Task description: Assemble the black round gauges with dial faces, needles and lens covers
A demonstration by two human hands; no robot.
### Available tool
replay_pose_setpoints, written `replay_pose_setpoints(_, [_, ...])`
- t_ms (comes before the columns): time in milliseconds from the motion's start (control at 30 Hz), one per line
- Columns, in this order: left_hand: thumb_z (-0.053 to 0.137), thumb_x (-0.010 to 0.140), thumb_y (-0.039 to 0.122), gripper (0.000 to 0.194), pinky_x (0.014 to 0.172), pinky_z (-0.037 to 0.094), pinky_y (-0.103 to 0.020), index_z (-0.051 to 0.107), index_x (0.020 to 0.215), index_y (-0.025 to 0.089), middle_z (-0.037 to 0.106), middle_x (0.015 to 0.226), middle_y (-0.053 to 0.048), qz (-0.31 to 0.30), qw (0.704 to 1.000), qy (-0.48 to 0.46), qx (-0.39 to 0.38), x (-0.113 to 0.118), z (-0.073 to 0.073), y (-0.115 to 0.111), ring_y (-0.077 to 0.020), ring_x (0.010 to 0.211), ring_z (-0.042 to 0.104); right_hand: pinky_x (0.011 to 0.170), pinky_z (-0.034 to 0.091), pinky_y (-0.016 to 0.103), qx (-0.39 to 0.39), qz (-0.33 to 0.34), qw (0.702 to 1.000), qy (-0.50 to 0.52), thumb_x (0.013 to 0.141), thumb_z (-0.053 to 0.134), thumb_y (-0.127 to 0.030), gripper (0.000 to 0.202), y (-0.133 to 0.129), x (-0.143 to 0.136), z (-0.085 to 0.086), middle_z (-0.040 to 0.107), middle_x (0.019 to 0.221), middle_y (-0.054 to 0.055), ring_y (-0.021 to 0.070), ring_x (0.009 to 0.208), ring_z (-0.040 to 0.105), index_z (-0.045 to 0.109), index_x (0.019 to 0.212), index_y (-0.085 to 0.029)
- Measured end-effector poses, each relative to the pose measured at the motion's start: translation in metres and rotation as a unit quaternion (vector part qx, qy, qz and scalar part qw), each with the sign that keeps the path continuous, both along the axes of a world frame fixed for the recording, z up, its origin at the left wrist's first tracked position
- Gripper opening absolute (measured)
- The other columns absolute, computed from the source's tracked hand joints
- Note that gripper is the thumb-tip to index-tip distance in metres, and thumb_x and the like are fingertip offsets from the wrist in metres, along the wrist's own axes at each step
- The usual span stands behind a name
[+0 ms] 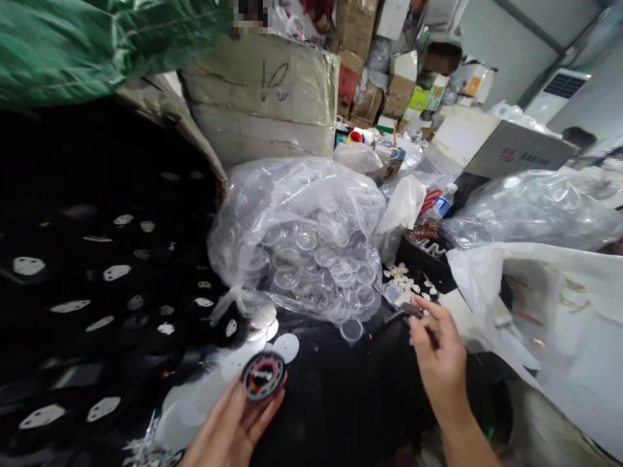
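Observation:
My left hand (238, 415), low in the head view, holds a round black-rimmed gauge (263, 376) with red, yellow and white marks, its face turned up. White and silvery discs (286, 348) lie just behind it. On the right, my right hand (437, 344) pinches a small dark tool (406, 312) between thumb and fingers; its exact shape is blurred. Small white metal plates (402, 280) are scattered just beyond that hand. A clear plastic bag (302, 188) full of round transparent covers (326, 256) stands open between and behind the hands, and one cover (351, 331) lies at its front edge.
Many black parts with white plates (117, 272) fill the left side. Behind the bag stands a large cardboard box (263, 91). To the right are a black tray (428, 256), a bottle (444, 201) and a white-lined container (559, 311). Thin metal pieces (150, 444) lie bottom left.

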State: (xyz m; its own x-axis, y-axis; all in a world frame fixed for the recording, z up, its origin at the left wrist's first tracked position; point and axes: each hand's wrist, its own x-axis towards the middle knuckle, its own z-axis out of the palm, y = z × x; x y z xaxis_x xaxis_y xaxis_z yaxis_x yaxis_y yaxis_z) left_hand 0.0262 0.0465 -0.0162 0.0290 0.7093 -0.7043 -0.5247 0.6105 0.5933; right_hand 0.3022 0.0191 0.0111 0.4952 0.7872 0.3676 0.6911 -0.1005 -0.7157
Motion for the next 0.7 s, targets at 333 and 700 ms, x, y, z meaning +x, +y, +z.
replay_pose_setpoints(333, [0.050,0.102,0.034,0.018,0.116,0.035,-0.055,0.066,0.103,0.026,0.073,0.113,-0.006,0.070,0.992,-0.036,0.103,0.054,0.018,0.109,-0.0217,0.116,0.066,0.118,0.030,0.056,-0.143,0.039,0.987,-0.064,0.084,0.065,-0.067,0.086,0.196,-0.042,-0.012,0.050,0.150,0.022,0.0387,0.144,0.040,0.045,0.149,-0.014])
replay_pose_setpoints(700, [0.048,0.103,0.039,0.023,0.111,0.036,-0.057,0.065,0.097,0.025,0.075,0.091,-0.004,0.072,0.986,-0.056,0.140,0.060,0.018,0.134,-0.0239,0.104,0.070,0.113,0.037,0.052,-0.115,0.040,0.988,-0.093,0.088,0.060,-0.066,0.069,0.192,-0.066,-0.024,0.056,0.144,0.014,0.0325,0.137,0.047,0.051,0.144,-0.026])
